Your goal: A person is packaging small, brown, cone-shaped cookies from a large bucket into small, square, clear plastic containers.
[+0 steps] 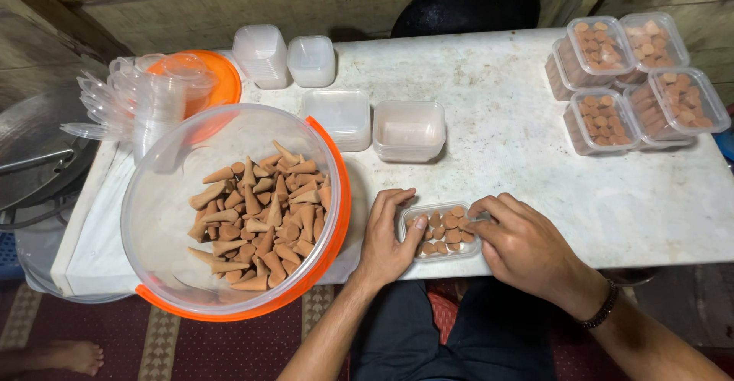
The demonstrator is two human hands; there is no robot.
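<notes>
A small clear plastic box (440, 230) filled with several brown cones standing base-up sits at the near edge of the white table (535, 144). My left hand (386, 239) rests against its left side, thumb touching the cones. My right hand (520, 243) holds its right end, fingertips at the rim. To the left, a large clear bowl with an orange rim (336, 197) holds a pile of loose brown cones (264, 213).
An empty clear box (409, 129) and an upturned one (340, 117) stand mid-table, with stacked boxes (260, 52) and lids (122, 98) at the back left. Several filled, closed boxes (634, 75) sit at the far right. A bare foot (73, 356) shows at the lower left.
</notes>
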